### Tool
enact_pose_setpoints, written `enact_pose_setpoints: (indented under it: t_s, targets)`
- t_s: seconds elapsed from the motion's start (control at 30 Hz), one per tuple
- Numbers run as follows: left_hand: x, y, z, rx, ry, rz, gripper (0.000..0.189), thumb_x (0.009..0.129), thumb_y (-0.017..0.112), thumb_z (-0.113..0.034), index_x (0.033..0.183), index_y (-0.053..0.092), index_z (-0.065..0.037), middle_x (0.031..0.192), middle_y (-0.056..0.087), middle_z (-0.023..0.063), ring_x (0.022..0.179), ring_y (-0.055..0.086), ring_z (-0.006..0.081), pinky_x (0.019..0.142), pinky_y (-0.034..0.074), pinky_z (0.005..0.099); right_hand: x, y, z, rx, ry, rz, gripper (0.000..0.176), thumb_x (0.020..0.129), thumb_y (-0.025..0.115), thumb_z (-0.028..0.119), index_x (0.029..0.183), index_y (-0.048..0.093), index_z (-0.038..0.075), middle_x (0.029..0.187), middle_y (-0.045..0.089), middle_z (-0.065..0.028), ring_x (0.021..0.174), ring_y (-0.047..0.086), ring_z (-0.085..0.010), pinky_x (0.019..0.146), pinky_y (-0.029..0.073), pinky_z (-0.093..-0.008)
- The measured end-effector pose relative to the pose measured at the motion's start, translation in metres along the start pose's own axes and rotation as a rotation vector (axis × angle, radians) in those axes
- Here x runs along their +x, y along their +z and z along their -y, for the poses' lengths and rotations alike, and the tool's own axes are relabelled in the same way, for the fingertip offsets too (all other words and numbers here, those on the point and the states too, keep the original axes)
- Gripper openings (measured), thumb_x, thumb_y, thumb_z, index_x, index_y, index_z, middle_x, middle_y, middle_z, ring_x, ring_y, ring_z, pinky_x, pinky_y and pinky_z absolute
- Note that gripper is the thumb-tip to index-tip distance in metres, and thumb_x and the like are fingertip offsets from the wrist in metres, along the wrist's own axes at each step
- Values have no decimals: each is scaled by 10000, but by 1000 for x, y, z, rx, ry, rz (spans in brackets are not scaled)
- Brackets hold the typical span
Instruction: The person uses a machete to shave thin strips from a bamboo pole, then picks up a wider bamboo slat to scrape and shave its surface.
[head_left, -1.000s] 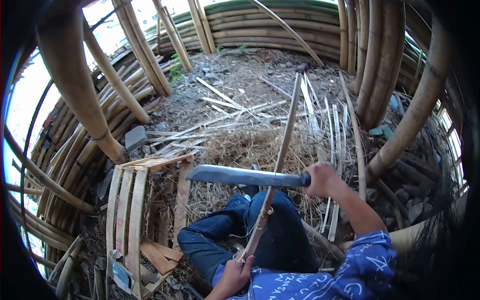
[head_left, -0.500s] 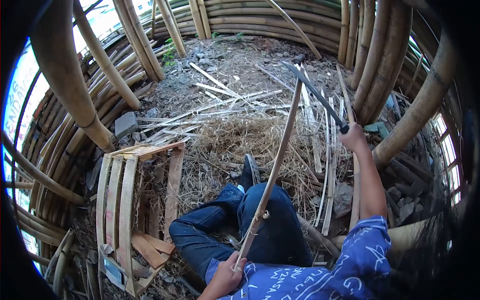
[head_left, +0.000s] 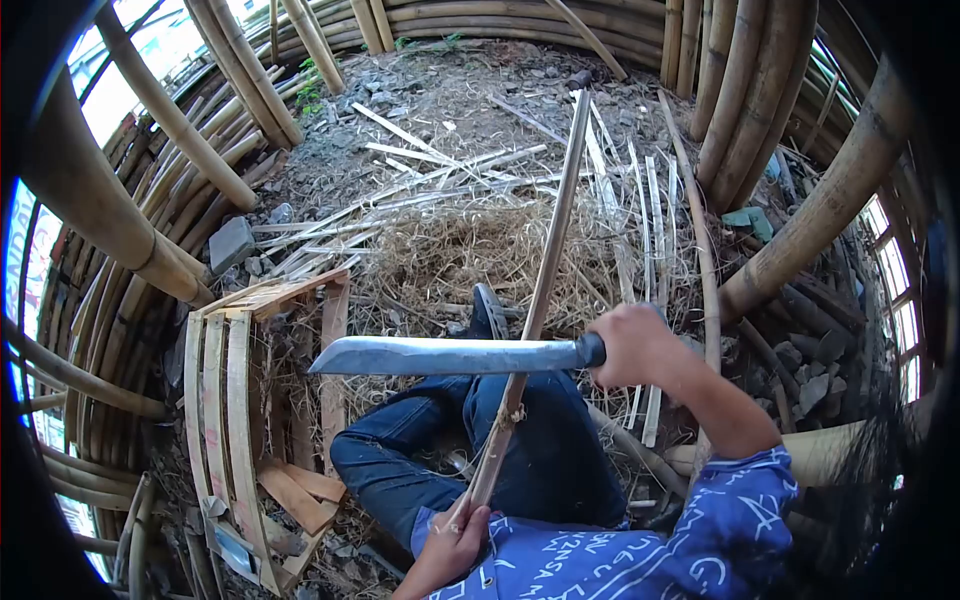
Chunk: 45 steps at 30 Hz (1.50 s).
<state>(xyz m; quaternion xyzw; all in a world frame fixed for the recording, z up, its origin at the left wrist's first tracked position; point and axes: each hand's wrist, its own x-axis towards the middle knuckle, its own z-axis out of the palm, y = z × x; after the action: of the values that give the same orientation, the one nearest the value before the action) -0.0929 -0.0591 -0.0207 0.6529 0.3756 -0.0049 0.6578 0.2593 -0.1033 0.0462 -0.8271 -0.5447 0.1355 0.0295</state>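
A long split bamboo strip [head_left: 552,245] slants up and away from my waist, passing over my bent leg. My left hand [head_left: 455,545] is closed around its near end, close to my shirt. In my right hand [head_left: 640,345] is the dark handle of a machete [head_left: 450,357]. Its broad blade points left, lying crosswise over the bamboo strip in this view, above my knees. A knot with a small frayed bit shows on the strip just below the blade.
A slatted wooden crate [head_left: 232,400] stands on my left. Ahead lie thin bamboo strips [head_left: 400,215] and a heap of shavings [head_left: 470,250]. Thick bamboo poles [head_left: 120,225] rise on both sides. Rubble [head_left: 815,380] and another pole [head_left: 690,220] lie to the right.
The machete has come down from the strip's far end toward me, its blade swinging round to point left. My left hand still grips the bamboo strip's near end.
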Motion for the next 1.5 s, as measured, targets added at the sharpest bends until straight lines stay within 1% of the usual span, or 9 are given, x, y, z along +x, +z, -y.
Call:
enact_pose_setpoints:
  t_s: [0.17,0.23,0.37,0.43,0.57,0.77,0.93,1.27,1.5]
  targets:
    - [6,5,-26,114,90,-61,164,1001,505,-187,954,512,-30,631,496,-5,547,457,64,490,377,266,11,-14,-12,-80,19,12,292,570,718,276,827,728,139,772,683,-130,790,673,-334,786,534,-419]
    - [5,6,-21,136,85,-63,184,980,517,-178,1002,558,0,660,595,170,589,613,288,559,442,383,10,-27,-4,-75,12,81,214,620,683,247,770,698,95,831,683,-169,825,681,-326,812,541,-417]
    - [-7,3,-25,137,27,-74,185,986,511,-184,1002,557,-5,661,592,167,587,615,256,555,440,383,17,-15,-47,-117,130,-181,193,607,701,206,771,703,105,715,662,-151,752,674,-326,736,544,-388]
    - [-18,-4,-21,150,80,-56,197,993,507,-196,1000,558,-6,652,580,143,576,585,213,557,434,371,30,-38,-92,132,514,-280,179,706,647,202,786,702,51,764,675,-178,781,681,-339,748,543,-413]
    - [-14,-7,-21,58,22,-40,198,998,503,-198,1001,555,-7,663,573,111,592,554,175,575,433,348,21,-29,-138,64,411,-527,206,739,641,187,724,660,-18,696,642,-232,717,679,-350,676,529,-441]
    - [3,-4,-10,25,42,46,182,999,493,-184,1025,543,-11,701,578,84,642,539,159,614,441,323,-10,0,-46,294,244,-223,195,722,661,191,849,718,55,709,664,-183,687,675,-326,686,541,-394]
    - [-5,-1,-27,143,-11,-26,129,985,498,-149,999,511,-22,720,619,216,677,658,377,581,473,412,-11,-12,5,23,114,-67,205,649,711,206,804,719,71,755,676,-179,778,683,-341,810,529,-433]
    - [-7,3,-36,311,179,-105,98,953,527,-110,958,482,-23,667,576,283,642,597,476,529,440,525,14,-44,-63,83,469,-241,226,722,666,221,864,713,51,813,691,-183,809,688,-339,792,548,-418]
    - [-4,6,-31,275,172,-99,97,951,525,-108,950,473,-25,669,571,285,648,585,485,533,437,520,-13,-24,-21,-55,148,-49,216,686,661,227,846,717,94,810,691,-173,797,688,-328,802,545,-412]
